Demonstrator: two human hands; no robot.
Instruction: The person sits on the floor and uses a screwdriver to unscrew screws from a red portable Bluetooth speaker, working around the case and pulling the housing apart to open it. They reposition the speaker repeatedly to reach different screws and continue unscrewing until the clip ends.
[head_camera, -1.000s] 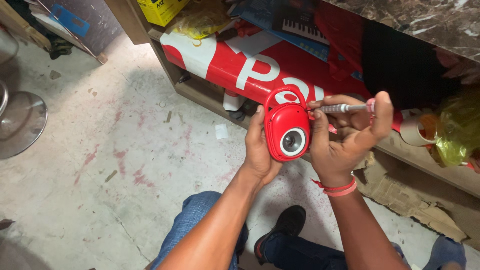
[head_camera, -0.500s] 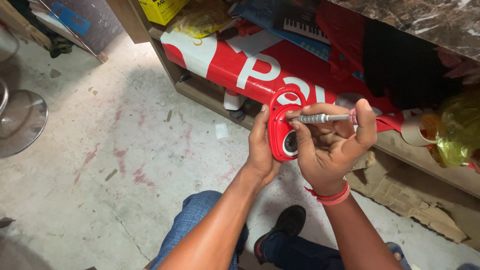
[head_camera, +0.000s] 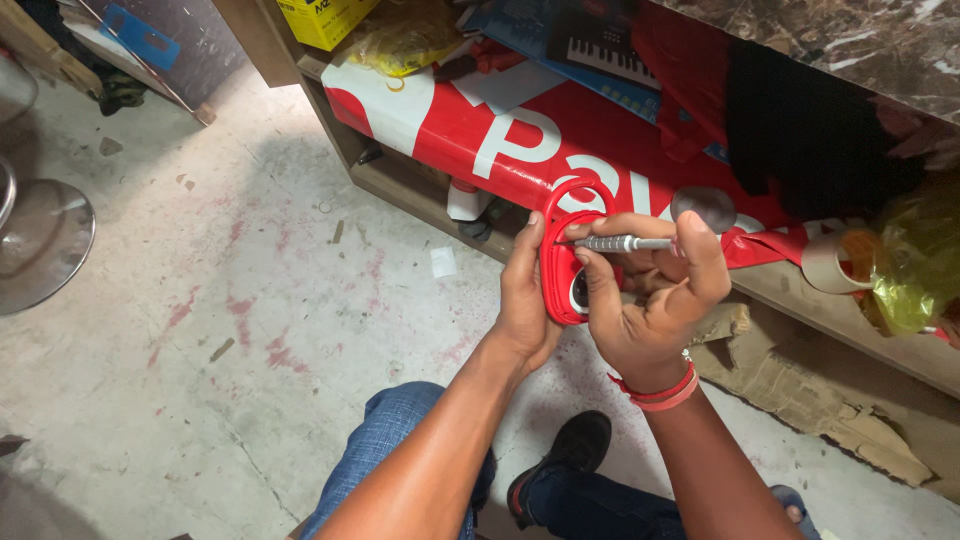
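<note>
Red plastic device (head_camera: 562, 262), rounded body with a loop handle on top and a round lens-like opening on its face, held up in front of the low shelf, above the person's knees. Left hand (head_camera: 522, 300) wraps its back edge, fingers curled behind, thumb along the side. Right hand (head_camera: 655, 300) pinches a small screwdriver (head_camera: 625, 243), knurled metal shaft and dark round end cap, held level with the tip against the device near the base of the handle. Red bands on the right wrist.

Behind: wooden shelf unit (head_camera: 400, 185) with open compartments. Long red-and-white printed box (head_camera: 520, 145) lies across the shelf edge. Above it a crumpled yellow plastic bag (head_camera: 405, 40), a yellow carton (head_camera: 320, 18), and a blue package picturing a keyboard (head_camera: 590, 35). Black cloth (head_camera: 800, 130) hangs at right under a dark marbled slab (head_camera: 850, 40). Roll of tan tape (head_camera: 835, 262) and a yellow-green plastic bag (head_camera: 915, 255) sit on the lower ledge, torn cardboard (head_camera: 820, 400) beneath.

Floor is stained grey concrete (head_camera: 200, 300) with pink blotches and paper scraps. Round metal stool base (head_camera: 45, 245) at left. Blue jeans, black shoe (head_camera: 570, 455) below.
</note>
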